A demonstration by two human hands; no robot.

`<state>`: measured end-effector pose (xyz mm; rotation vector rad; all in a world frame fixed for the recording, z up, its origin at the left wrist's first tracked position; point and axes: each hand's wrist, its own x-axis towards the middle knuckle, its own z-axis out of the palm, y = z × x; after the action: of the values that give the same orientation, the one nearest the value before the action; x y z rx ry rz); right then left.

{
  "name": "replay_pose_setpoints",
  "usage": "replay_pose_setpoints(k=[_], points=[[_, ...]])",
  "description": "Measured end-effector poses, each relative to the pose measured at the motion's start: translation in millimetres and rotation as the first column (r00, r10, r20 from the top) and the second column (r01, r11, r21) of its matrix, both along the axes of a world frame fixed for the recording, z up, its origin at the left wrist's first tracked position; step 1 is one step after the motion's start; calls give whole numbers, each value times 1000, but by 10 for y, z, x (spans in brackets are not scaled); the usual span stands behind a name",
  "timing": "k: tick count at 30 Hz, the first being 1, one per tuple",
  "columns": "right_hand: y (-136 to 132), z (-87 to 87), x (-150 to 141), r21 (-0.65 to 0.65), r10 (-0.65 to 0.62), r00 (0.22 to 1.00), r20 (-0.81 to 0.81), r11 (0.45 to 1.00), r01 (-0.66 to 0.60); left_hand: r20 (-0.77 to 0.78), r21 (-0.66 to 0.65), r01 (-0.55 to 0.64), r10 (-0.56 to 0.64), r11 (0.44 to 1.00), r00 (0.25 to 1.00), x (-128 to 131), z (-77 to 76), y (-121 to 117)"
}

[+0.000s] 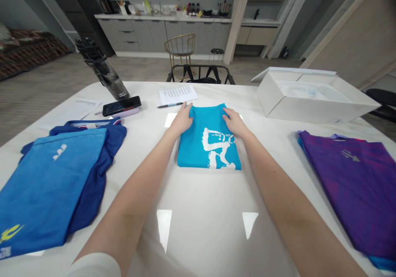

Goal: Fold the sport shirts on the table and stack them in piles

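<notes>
A folded turquoise T-shirt (198, 145) with white brush-like lettering lies on the white table in front of me. My left hand (183, 119) grips its left edge near the far corner, fingertips close together. On the opposite side, my right hand (234, 121) has its fingers closed on the right edge, just below the far right corner. Both arms reach forward, one on either side of the shirt. The undersides of the fingers are hidden.
Blue shirts (58, 178) lie at the left, a purple folded shirt (355, 186) at the right. Beyond are a phone (121, 106), a dark bottle (107, 73), a pen (170, 105), a paper sheet (178, 93) and an open white box (315, 99).
</notes>
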<state>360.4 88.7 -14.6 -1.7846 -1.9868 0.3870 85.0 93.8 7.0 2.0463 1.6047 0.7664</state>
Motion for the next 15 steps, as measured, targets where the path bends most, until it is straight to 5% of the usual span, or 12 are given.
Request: replay_pose_setpoints(k=[6, 11, 15], points=[[27, 4, -30, 142, 144, 988, -61, 981, -134, -145, -95, -128, 113, 987, 983, 4, 21, -23], [-40, -20, -62, -4, 73, 997, 4, 997, -73, -99, -63, -171, 165, 983, 981, -19, -6, 12], [-77, 9, -61, 24, -5, 1000, 30, 1000, 5, -60, -51, -100, 97, 994, 994, -19, 0, 31]])
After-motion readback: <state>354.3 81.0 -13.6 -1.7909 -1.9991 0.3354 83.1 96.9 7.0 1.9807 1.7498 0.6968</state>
